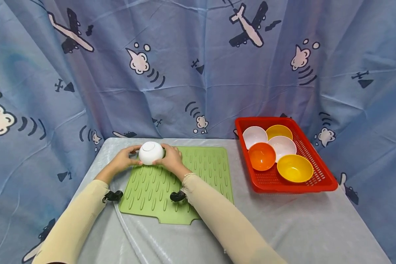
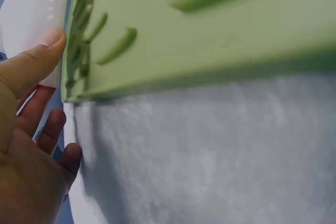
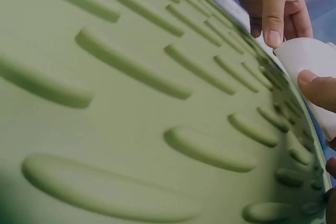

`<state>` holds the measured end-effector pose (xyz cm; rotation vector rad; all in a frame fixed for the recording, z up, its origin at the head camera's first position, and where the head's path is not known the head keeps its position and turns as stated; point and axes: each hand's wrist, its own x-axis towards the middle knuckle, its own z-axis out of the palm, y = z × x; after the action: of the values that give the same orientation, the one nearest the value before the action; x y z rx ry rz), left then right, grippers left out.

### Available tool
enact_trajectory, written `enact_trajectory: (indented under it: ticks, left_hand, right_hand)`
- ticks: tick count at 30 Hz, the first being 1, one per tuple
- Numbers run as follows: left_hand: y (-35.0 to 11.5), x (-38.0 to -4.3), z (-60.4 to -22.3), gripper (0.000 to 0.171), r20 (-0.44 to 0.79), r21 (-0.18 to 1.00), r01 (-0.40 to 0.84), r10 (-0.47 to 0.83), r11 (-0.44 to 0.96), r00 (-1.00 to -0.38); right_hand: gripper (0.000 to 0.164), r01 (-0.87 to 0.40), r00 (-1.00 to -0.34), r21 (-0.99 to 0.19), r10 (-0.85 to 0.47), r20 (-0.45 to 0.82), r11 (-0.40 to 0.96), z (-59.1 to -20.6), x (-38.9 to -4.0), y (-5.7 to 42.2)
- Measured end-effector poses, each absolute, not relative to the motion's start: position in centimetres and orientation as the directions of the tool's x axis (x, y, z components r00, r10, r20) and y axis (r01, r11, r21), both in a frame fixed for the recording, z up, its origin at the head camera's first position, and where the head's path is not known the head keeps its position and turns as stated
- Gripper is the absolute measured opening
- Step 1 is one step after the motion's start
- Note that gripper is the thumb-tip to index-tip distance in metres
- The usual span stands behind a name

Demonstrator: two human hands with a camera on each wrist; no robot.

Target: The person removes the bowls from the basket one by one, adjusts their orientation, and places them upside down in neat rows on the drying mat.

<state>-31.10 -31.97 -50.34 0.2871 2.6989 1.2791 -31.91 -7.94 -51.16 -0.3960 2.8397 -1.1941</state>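
A white bowl point(image 1: 150, 154) is upside down, base up, at the back left of the green drying mat point(image 1: 145, 198). On its left side my left hand point(image 1: 123, 160) holds it by the rim, thumb point(image 2: 52, 40) in front and fingers around the side. My right hand point(image 1: 172, 159) grips the opposite side, its thumb point(image 3: 310, 80) pressing near the rim. In both wrist views the rim lies close to the ridged mat; whether it touches cannot be told.
To the right, a red basket point(image 1: 249, 172) holds several bowls: an orange bowl point(image 1: 262, 156), a yellow bowl point(image 1: 295, 168), another yellow one and two white ones. A blue curtain point(image 1: 184, 66) hangs behind the grey-covered table point(image 1: 237, 227).
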Motion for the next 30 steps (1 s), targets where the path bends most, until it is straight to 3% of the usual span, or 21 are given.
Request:
enact_trajectory:
  ticks: [22, 30]
  left_hand:
    - [-32.3, -31.3, -50.7, 0.08, -0.087, 0.739, 0.102, 0.245, 0.666, -0.966]
    - [-31.3, -31.5, -49.5, 0.068, 0.022, 0.786, 0.159, 0.23, 0.598, -0.973]
  right_hand:
    - [0.082, -0.268, -0.958, -0.596, -0.274, 0.082, 0.757, -52.3, -32.1, -8.2]
    - [0.082, -0.289, -0.952, -0.582, -0.293, 0.09, 0.76, -52.7, -31.8, -8.1]
